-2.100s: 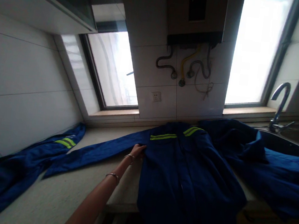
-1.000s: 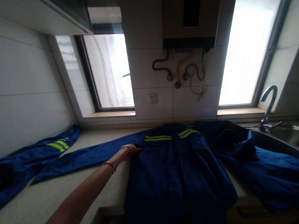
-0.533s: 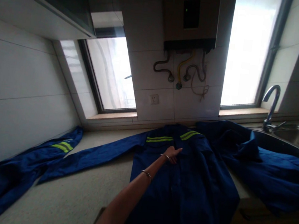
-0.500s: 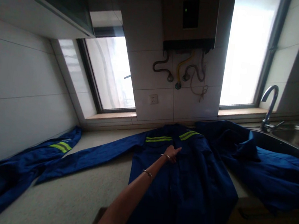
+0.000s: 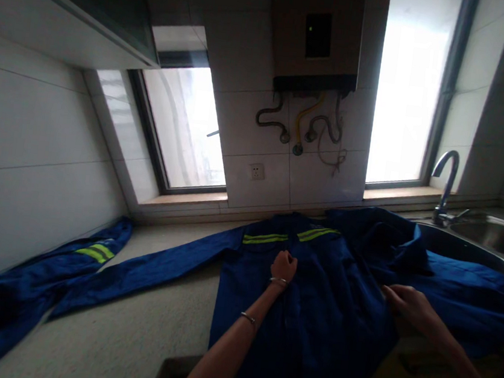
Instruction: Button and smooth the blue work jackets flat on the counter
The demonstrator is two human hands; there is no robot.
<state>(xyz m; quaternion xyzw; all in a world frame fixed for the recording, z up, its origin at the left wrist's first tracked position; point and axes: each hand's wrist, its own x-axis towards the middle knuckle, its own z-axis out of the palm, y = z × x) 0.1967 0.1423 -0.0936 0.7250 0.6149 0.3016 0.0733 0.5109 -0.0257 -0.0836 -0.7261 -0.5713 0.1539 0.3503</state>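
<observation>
A dark blue work jacket (image 5: 248, 298) with yellow-green reflective strips on its chest lies spread over the counter, its lower part hanging toward me. My left hand (image 5: 284, 266), with two bangles on the arm, is closed on the jacket's front just below the strips. At the jacket's right side edge, my right hand (image 5: 407, 302) pinches the cloth between thumb and fingers. One sleeve (image 5: 175, 260) stretches out to the left. Another blue garment (image 5: 464, 277) lies bunched at the right beside the sink, partly over its rim.
More blue clothing with a reflective strip (image 5: 37, 274) lies along the left wall. A steel sink (image 5: 497, 232) with a curved faucet (image 5: 450, 175) is at the right. Pipes (image 5: 298, 124) hang under a wall-mounted heater (image 5: 317, 38). The pale counter (image 5: 146, 322) runs along the front left.
My right hand has come in from the right and taken hold of the jacket's side. My left hand has curled its fingers in and shifted slightly. The view has shifted slightly.
</observation>
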